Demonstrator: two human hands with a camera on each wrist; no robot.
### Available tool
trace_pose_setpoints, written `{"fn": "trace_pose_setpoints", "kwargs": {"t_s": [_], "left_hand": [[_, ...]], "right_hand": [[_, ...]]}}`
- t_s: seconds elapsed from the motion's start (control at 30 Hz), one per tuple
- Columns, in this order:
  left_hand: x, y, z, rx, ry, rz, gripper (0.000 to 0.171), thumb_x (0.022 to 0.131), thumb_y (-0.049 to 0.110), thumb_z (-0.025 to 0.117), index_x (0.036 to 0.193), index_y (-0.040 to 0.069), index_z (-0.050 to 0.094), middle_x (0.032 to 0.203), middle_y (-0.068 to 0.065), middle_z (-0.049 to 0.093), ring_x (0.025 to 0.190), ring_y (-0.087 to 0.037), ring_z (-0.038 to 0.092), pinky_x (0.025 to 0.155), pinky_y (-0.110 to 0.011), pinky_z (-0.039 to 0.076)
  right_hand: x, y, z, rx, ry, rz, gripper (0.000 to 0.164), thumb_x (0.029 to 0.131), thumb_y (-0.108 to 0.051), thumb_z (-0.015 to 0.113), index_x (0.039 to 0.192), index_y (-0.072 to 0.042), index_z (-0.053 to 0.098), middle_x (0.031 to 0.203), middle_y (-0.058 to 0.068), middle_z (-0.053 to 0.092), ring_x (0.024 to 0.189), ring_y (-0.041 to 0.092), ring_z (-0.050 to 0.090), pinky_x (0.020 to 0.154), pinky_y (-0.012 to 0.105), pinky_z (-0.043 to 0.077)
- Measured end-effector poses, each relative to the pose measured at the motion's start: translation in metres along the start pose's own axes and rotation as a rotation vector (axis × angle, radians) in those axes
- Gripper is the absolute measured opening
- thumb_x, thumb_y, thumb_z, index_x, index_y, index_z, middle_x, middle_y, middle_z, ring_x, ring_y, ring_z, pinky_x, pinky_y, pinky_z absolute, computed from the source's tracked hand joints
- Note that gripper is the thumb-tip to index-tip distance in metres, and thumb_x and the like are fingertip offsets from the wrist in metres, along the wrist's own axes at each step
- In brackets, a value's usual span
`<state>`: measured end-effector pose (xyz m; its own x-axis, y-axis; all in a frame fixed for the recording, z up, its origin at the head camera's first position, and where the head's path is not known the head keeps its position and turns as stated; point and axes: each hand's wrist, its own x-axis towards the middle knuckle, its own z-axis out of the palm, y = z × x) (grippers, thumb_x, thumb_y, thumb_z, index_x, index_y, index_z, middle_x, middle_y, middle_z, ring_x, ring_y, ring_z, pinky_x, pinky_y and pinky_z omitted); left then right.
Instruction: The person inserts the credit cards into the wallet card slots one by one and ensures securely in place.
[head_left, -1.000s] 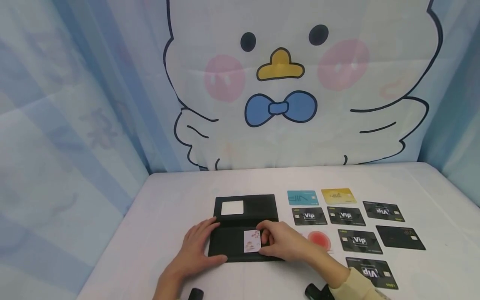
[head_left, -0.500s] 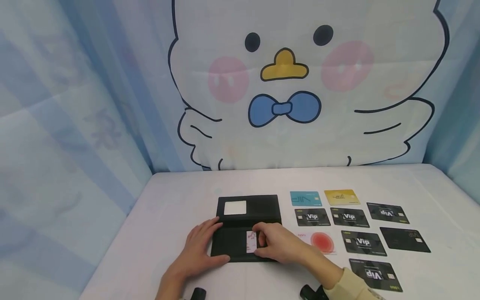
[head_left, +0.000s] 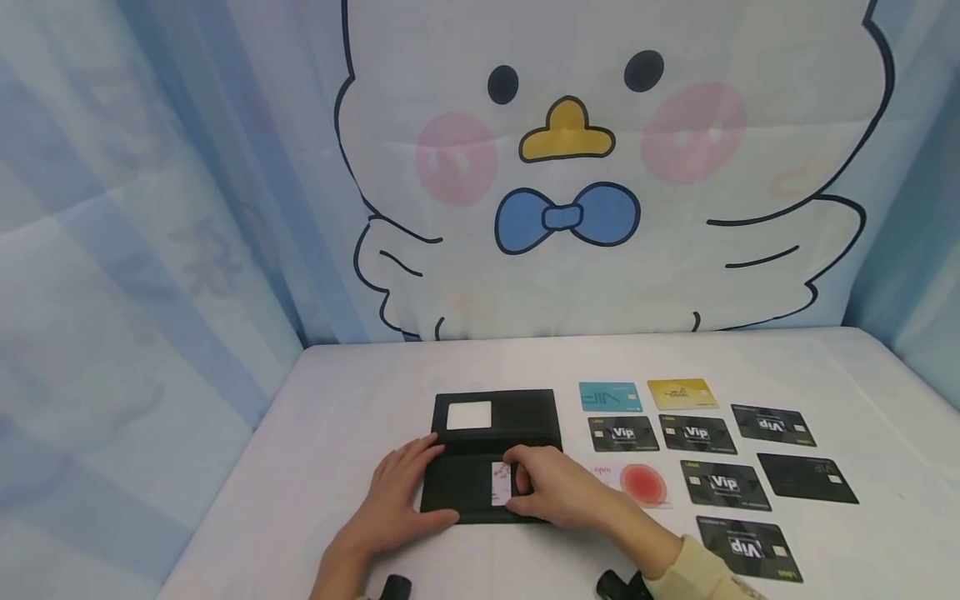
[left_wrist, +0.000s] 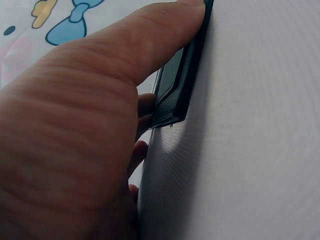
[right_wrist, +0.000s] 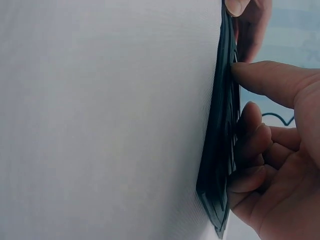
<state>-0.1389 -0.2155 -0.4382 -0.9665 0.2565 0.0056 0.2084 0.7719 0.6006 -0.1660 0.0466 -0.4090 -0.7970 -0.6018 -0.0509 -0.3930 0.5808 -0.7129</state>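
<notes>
A black wallet (head_left: 459, 487) lies unfolded on the table, with a white rectangle (head_left: 469, 415) on its far half. On the near half, a narrow strip of a pink-flowered card (head_left: 500, 483) shows, and my right hand (head_left: 566, 487) pinches its right side between thumb and fingers. My left hand (head_left: 397, 500) rests at the wallet's left side, fingers extended along the edge and thumb at the near corner. In the left wrist view the thumb (left_wrist: 165, 35) lies over the wallet's edge. The right wrist view shows the right thumb (right_wrist: 270, 77) and curled fingers against the wallet's side.
Right of the wallet lie a blue card (head_left: 610, 397), a gold card (head_left: 682, 393) and several black cards (head_left: 724, 485) in loose rows. A white card with a red circle (head_left: 642, 486) lies partly behind the right hand. A cartoon curtain (head_left: 566, 283) hangs behind the white table.
My right hand has shifted left with the pink-flowered card, and less of the card shows than a second ago. The left hand stays in place on the wallet.
</notes>
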Motion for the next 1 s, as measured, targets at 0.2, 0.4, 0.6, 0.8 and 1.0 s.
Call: {"fn": "trace_pose_setpoints", "kwargs": {"t_s": [0.2,0.4,0.6,0.8,1.0], "left_hand": [[0.001,0.001,0.001,-0.005,-0.003,-0.002,0.09,0.076,0.054,0.082,0.148,0.013,0.049,0.159,-0.007,0.037,0.146,-0.033,0.027,0.12,-0.06,0.011],[0.002,0.001,0.001,0.005,-0.002,-0.008,0.091,0.075,0.056,0.082,0.149,0.014,0.049,0.159,-0.007,0.037,0.146,-0.033,0.027,0.12,-0.06,0.011],[0.002,0.001,0.001,0.01,0.005,0.014,0.091,0.075,0.055,0.082,0.148,0.013,0.049,0.159,-0.007,0.037,0.145,-0.033,0.028,0.12,-0.059,0.011],[0.001,0.001,0.0,0.003,0.008,0.017,0.09,0.075,0.054,0.083,0.148,0.013,0.05,0.159,-0.008,0.038,0.146,-0.033,0.028,0.12,-0.058,0.011],[0.0,0.0,-0.001,0.002,0.009,0.015,0.09,0.075,0.054,0.083,0.147,0.012,0.05,0.159,-0.008,0.038,0.146,-0.033,0.028,0.12,-0.058,0.011]], "right_hand": [[-0.001,-0.001,0.001,-0.003,-0.005,0.015,0.048,0.086,-0.013,0.081,0.127,0.002,0.06,0.074,-0.006,0.055,0.067,0.01,0.054,0.062,0.025,0.046],[-0.003,0.0,-0.003,-0.003,-0.005,0.014,0.05,0.087,-0.013,0.08,0.13,0.002,0.059,0.076,-0.006,0.055,0.069,0.011,0.054,0.063,0.025,0.046],[-0.011,0.006,-0.013,0.0,0.018,0.035,0.051,0.087,-0.012,0.08,0.132,0.0,0.058,0.077,-0.005,0.055,0.069,0.013,0.054,0.06,0.026,0.046],[-0.023,0.015,-0.027,-0.01,0.048,0.05,0.053,0.087,-0.013,0.08,0.133,0.0,0.057,0.081,-0.004,0.055,0.066,0.013,0.052,0.058,0.026,0.045],[-0.035,0.024,-0.039,-0.021,0.078,0.052,0.053,0.085,-0.013,0.08,0.132,0.0,0.058,0.088,-0.003,0.056,0.069,0.01,0.052,0.061,0.026,0.046]]}}
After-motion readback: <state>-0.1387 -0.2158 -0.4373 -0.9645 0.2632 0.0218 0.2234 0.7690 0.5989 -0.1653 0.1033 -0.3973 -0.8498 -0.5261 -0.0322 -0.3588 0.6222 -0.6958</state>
